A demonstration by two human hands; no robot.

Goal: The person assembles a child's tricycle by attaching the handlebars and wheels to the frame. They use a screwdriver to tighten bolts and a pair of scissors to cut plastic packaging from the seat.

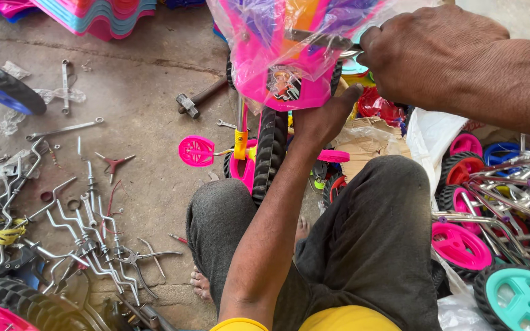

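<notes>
Knees (363,233) flank the tyre (269,153); left hand (323,119) props the pink bike front (283,73) from below, right hand (430,55) clenched on its handlebar (320,40) above.

Pink bike front panel (280,79): glossy plastic under crinkled clear film (240,24). Front tyre (269,153): matt black knobbly rubber. Pedal (196,151): shiny pink plastic. Spanners (65,129): bright bare metal. Floor (148,92): rough grey concrete. Trousers (369,245): dull grey cloth. Cardboard (369,144): matt brown.
</notes>
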